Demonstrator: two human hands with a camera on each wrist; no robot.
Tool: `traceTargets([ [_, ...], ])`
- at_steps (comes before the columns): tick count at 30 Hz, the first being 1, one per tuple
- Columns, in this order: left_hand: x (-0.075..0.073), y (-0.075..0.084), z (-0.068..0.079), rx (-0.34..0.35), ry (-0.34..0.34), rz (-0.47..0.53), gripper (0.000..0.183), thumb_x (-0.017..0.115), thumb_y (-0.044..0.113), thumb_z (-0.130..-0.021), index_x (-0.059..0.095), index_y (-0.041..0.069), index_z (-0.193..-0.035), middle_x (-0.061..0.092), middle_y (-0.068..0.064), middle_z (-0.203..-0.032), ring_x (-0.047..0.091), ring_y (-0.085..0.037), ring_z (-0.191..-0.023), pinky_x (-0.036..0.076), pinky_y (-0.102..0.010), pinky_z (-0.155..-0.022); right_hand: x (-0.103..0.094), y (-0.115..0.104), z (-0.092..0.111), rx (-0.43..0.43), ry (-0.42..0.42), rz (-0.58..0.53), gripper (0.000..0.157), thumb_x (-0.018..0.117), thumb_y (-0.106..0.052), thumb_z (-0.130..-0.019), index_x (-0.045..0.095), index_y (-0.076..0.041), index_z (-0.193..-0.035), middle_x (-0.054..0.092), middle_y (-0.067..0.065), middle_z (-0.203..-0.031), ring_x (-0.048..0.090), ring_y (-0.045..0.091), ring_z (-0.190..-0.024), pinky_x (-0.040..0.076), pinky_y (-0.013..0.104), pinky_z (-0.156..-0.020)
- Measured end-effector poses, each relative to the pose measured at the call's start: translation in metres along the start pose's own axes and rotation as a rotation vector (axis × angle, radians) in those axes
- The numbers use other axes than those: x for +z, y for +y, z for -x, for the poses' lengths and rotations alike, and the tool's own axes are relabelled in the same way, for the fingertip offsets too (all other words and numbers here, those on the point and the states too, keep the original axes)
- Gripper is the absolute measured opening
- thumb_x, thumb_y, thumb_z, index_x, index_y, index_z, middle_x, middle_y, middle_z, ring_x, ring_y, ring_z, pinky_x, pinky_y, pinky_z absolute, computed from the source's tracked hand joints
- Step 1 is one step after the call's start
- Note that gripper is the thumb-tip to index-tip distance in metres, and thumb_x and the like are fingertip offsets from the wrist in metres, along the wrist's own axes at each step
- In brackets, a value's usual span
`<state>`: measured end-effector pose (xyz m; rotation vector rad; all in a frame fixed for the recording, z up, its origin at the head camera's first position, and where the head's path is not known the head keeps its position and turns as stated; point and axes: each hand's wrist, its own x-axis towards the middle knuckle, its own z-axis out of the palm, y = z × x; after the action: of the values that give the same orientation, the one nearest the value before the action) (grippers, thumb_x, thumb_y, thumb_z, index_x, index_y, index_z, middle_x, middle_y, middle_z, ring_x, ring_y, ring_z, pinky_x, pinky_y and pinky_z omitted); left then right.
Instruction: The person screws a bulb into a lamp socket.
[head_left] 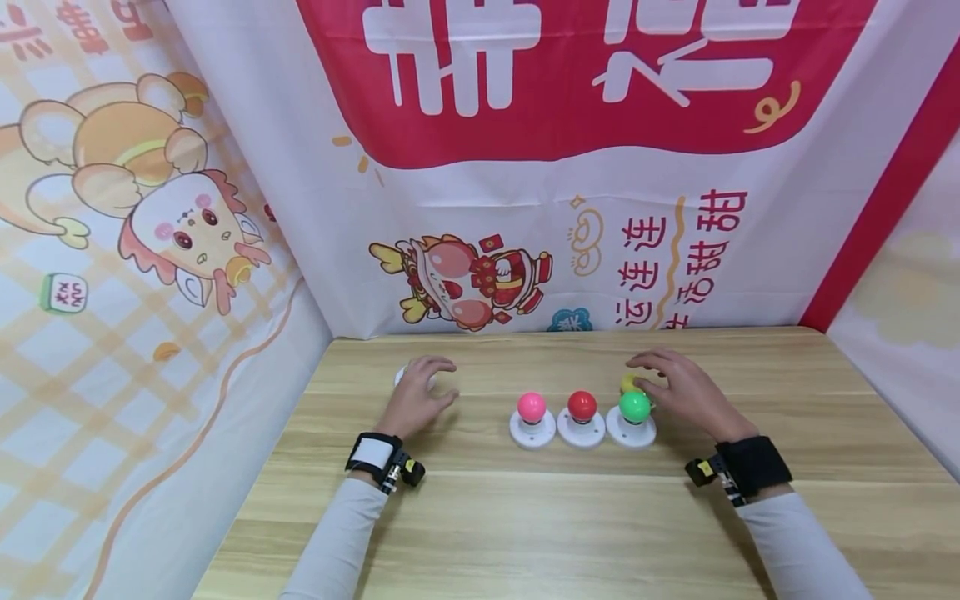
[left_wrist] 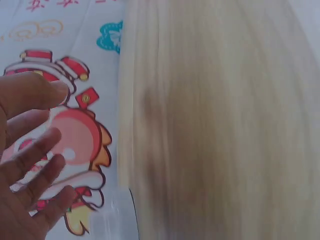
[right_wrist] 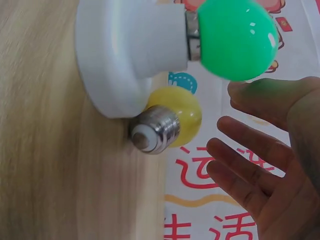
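Observation:
My left hand [head_left: 422, 394] hovers at the table's left side with its fingers loosely bent and nothing between them. Partly behind it stands a white base [head_left: 400, 376]; a piece of it, a white socket [left_wrist: 115, 222], shows at the bottom of the left wrist view. At the right, my right hand [head_left: 686, 390] is beside a green light bulb [head_left: 634, 407] set in a white round lamp holder [head_left: 632, 432]. A loose yellow light bulb [right_wrist: 186, 117] lies on the table against that holder, its metal screw base showing. The right fingers are apart and hold nothing.
A pink bulb [head_left: 532, 407] and a red bulb [head_left: 582, 406] stand upright in white holders, in a row with the green one. The wooden table [head_left: 525, 525] ends at a printed cloth backdrop [head_left: 480, 200], and another cloth [head_left: 150, 350] hangs along the left.

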<state>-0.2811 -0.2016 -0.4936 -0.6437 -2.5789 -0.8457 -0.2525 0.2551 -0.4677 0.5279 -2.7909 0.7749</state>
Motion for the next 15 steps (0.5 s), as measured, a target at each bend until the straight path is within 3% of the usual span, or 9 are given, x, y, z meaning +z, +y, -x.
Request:
traceTargets([
  [7, -0.006, -0.020, 0.000, -0.095, 0.042, -0.007, 0.045, 0.081, 0.023, -0.076, 0.065, 0.010, -0.116, 0.058, -0.008, -0.123, 0.045, -0.027, -0.116, 0.039, -0.048, -0.102, 0.003, 0.007, 0.000, 0.042, -0.066, -0.011, 0.038, 0.067, -0.026, -0.091, 0.061, -0.012, -0.126, 0.050, 0.012, -0.137, 0.048, 0.033, -0.120, 0.050, 0.054, -0.092],
  [15, -0.011, -0.040, 0.001, -0.170, 0.105, -0.111, 0.051, 0.082, 0.030, -0.074, 0.065, 0.005, -0.116, 0.059, -0.014, -0.117, 0.048, -0.033, -0.110, 0.041, -0.049, -0.095, 0.006, 0.014, 0.000, 0.042, -0.089, -0.011, 0.035, 0.065, -0.020, -0.092, 0.061, -0.010, -0.126, 0.053, 0.014, -0.134, 0.053, 0.032, -0.114, 0.050, 0.053, -0.091],
])
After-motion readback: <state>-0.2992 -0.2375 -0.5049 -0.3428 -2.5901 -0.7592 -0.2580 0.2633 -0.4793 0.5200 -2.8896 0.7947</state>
